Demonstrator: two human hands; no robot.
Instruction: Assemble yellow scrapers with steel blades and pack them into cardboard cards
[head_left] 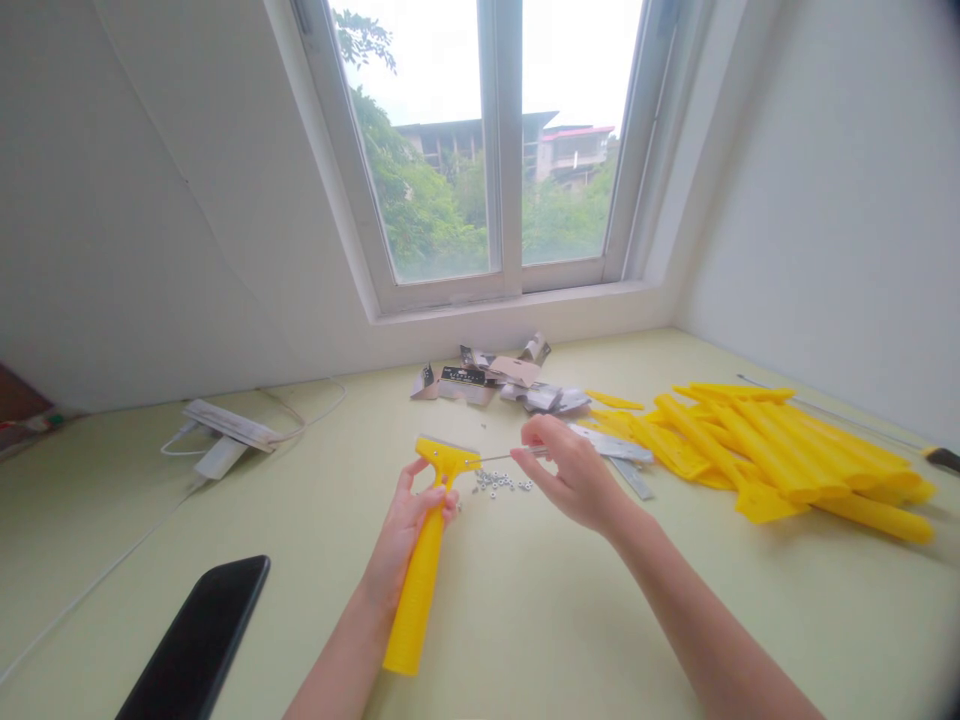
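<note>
My left hand (420, 515) is closed around the neck of a yellow scraper (421, 590), its handle slanting down towards me. Along the top of the scraper's head runs a grey metal edge, and small screws show in the head. In my right hand (566, 465) the fingers pinch a screwdriver (499, 457), whose thin shaft reaches left to the right side of the head. Its handle is mostly covered by my fingers. Between the hands, several small nuts and screws (501, 484) lie scattered on the table.
A pile of yellow scraper handles (780, 440) covers the right side of the table (540, 620). Metal plates (615, 445) lie beside it. Torn packaging (480, 380) sits below the window. On the left are a power strip (229, 425) with cables and a black phone (199, 635).
</note>
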